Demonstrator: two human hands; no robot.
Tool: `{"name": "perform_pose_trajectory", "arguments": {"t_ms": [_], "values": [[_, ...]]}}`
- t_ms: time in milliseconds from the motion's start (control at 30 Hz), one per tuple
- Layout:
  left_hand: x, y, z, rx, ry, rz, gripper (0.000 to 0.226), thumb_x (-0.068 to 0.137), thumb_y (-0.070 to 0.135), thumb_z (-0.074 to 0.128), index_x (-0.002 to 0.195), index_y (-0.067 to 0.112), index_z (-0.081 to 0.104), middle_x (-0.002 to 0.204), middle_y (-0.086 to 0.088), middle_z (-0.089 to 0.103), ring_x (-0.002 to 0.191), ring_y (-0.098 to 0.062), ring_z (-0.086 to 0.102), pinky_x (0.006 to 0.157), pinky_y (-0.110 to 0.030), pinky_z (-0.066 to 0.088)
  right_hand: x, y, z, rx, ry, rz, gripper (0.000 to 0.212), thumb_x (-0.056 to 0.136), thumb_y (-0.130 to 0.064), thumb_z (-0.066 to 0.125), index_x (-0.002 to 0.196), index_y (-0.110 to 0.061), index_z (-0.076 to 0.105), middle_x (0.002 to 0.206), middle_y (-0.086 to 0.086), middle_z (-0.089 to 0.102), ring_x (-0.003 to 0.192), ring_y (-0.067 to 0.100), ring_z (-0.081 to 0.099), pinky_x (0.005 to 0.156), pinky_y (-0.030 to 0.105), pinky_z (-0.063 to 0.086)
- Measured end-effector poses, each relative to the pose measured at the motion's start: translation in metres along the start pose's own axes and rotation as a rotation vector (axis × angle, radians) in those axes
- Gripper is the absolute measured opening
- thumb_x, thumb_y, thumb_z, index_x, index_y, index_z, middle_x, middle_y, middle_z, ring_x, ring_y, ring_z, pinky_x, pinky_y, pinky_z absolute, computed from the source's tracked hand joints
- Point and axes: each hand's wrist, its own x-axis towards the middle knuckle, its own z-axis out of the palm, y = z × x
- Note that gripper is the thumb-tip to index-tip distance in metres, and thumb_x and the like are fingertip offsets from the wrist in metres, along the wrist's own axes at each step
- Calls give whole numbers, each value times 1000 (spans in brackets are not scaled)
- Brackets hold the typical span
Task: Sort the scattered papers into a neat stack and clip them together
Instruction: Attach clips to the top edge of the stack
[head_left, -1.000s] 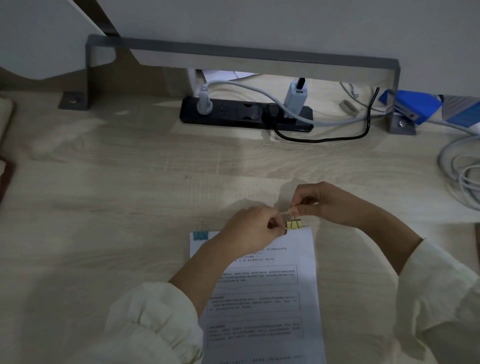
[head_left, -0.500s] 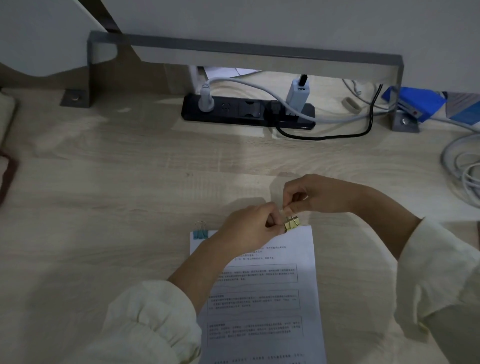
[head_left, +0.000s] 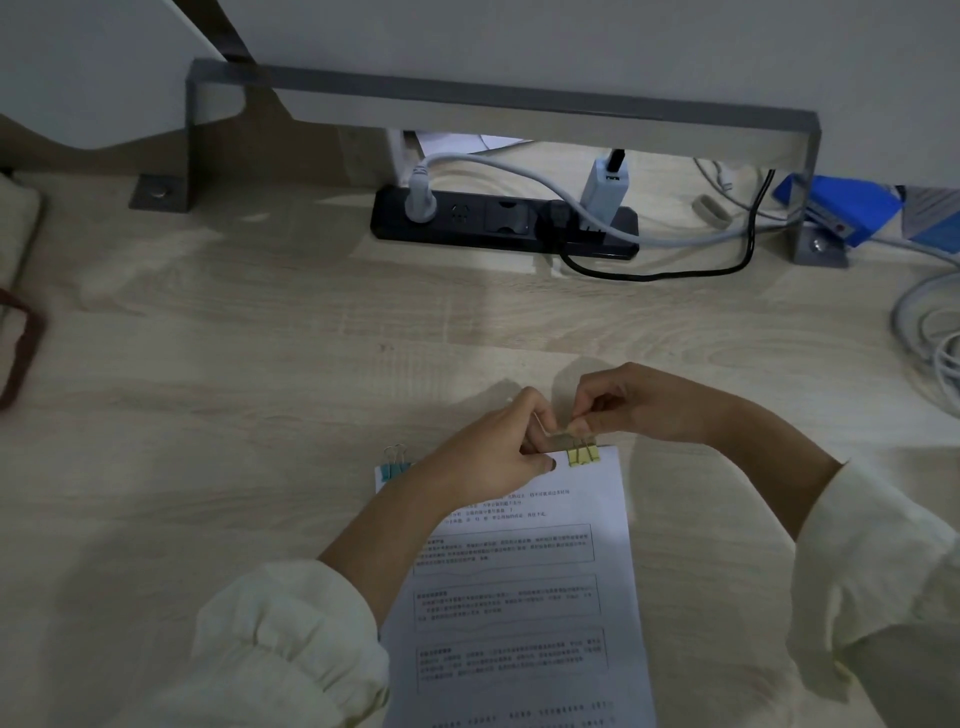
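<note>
yellow clip (head_left: 583, 456) just under right grip (head_left: 636, 402)

The yellow binder clip (head_left: 583, 457), tilted half a second ago, now sits square on the top edge of the papers (head_left: 545, 597). A wire handle (head_left: 585, 450) now shows folded flat over its body

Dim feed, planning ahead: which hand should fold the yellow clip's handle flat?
Right. The right hand pinches at the yellow clip by its wire handle, while the left hand holds the paper stack steady beside it.
</note>
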Motion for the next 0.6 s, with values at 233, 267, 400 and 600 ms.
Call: {"name": "perform_pose_trajectory", "arguments": {"t_ms": [233,267,400,600], "values": [[1,0,0,-18,-7,4,22,87,12,58,98,22,42,97,2,58,98,-19,58,86,-29,46,-9,7,-3,87,16,26,10,84,-12,64,74,-15,65,67,-13,61,59,-8,55,61,4,40],[1,1,0,-19,-9,5,22,87,11,57,98,22,42,97,2,58,98,-19,58,86,-28,46,-9,8,-4,90,14,32,10,84,-13,64,75,-16,66,64,-15,62,60,-8,55,62,4,40],[1,2,0,-20,-16,8,21,88,11,57,98,23,42,97,1,58,97,-19,58,84,-28,46,-10,9,-5,81,-7,80,11,85,-21,63,75,-18,67,70,-13,62,64,-8,56,65,4,41],[-1,1,-6,-22,23,18,22,88,12,57,91,28,42,93,5,57,95,-19,58,89,-33,47,-28,11,8,266,126,152,27,85,-33,60,104,-16,68,100,2,73,92,10,69,83,20,54]]}}
